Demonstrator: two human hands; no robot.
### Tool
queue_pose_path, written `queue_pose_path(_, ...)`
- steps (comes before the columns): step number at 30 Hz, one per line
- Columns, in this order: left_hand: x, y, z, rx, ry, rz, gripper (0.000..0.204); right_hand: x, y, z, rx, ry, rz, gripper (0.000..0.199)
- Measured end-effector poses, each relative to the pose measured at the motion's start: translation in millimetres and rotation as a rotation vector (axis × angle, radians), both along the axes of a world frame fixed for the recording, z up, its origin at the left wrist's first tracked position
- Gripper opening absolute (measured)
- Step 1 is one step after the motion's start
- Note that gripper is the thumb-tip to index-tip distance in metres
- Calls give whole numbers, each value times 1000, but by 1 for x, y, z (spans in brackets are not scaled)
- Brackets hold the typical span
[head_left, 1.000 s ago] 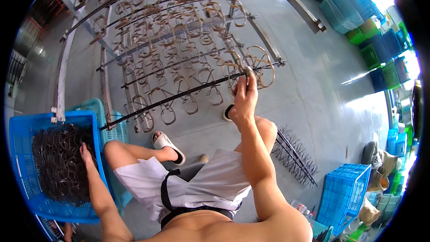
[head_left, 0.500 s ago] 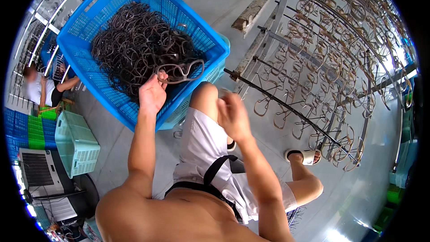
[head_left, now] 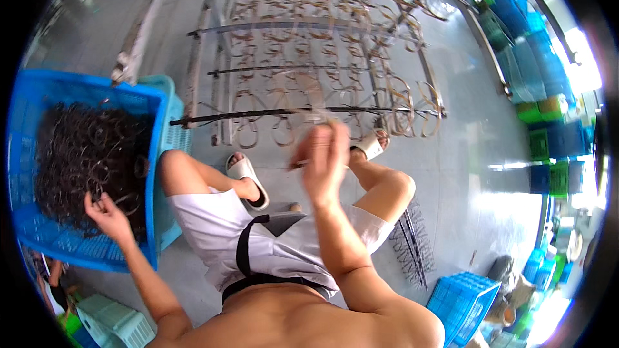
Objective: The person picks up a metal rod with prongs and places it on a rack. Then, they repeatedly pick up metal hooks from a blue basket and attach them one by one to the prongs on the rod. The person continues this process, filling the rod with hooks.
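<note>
You sit low over a smooth grey concrete floor (head_left: 464,193) that shines where daylight comes in at the right. Stacks of blue and green crates (head_left: 548,148) line the right wall, and another blue crate (head_left: 461,299) stands by your right side. A pale green crate (head_left: 116,325) sits at the lower left.

In front of you lies a metal rack (head_left: 303,64) of parallel rods, hung row on row with brownish wire loops (head_left: 419,106). Its nearest rod (head_left: 284,113) runs across just beyond your knees. A small bundle of dark rods (head_left: 409,251) lies on the floor beside your right thigh.

Your right hand (head_left: 322,161) is raised between you and the nearest rod and is blurred with motion. A thin pale piece seems to stick out on its left, but you cannot tell whether the fingers close on it or what it is. The far rows of the rack bend and smear toward the rim.

Your left hand (head_left: 106,216) reaches into the blue basket (head_left: 84,93) at your left, which is full of tangled dark wire loops (head_left: 84,154). The fingers curl among the loops at the near edge of the heap and touch them; whether they pinch one loop or lie loosely on them does not show. The basket's left side is cut off by the rim.
</note>
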State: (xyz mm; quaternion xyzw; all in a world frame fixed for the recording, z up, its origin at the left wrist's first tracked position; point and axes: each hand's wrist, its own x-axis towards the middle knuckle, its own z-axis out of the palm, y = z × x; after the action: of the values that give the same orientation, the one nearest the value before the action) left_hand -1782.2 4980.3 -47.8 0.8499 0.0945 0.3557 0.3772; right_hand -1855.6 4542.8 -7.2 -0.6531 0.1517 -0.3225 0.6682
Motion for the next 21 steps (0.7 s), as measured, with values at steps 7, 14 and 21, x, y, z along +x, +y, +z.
queue_pose_path(7,28,18,67,683,87,344,34,-8,-110,-23,-142,107,-621,15)
queue_pose_path(14,18,-36,72,682,477,324,40,1,-108,-44,-323,242,-719,16)
queue_pose_path(21,25,-35,54,-469,429,-231,39,0,-112,-51,176,-32,-420,13)
